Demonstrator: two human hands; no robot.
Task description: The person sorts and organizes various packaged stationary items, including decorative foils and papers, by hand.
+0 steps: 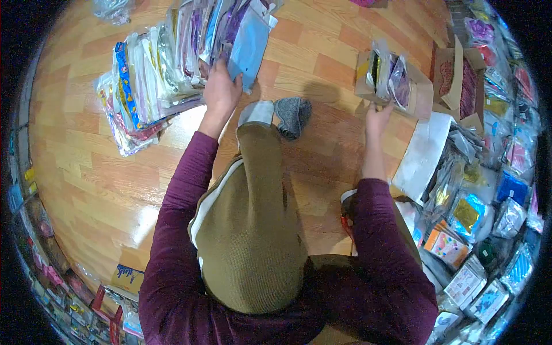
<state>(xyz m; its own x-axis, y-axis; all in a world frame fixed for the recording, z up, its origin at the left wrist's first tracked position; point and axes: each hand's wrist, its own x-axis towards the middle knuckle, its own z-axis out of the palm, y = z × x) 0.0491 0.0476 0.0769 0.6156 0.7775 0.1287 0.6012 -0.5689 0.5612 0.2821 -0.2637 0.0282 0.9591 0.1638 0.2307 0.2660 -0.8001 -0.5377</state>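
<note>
My left hand (222,92) reaches into a long row of plastic-wrapped packets (184,52) on the wooden floor, its fingers bent among the purple ones beside a light blue packet (250,46). What the fingertips hold there is hidden. On the right, my right hand (378,118) has its fingers at the near side of a small cardboard box (422,95), gripping its edge. Inside that box stand a few wrapped packets, among them a purple one (399,83).
An open cardboard box (474,60) with red packets stands beyond the small box. Many wrapped packets (468,215) are piled along the right side. A grey slipper (293,115) is at my foot. Shelves of goods (63,299) line the lower left, near a printed carton (127,276).
</note>
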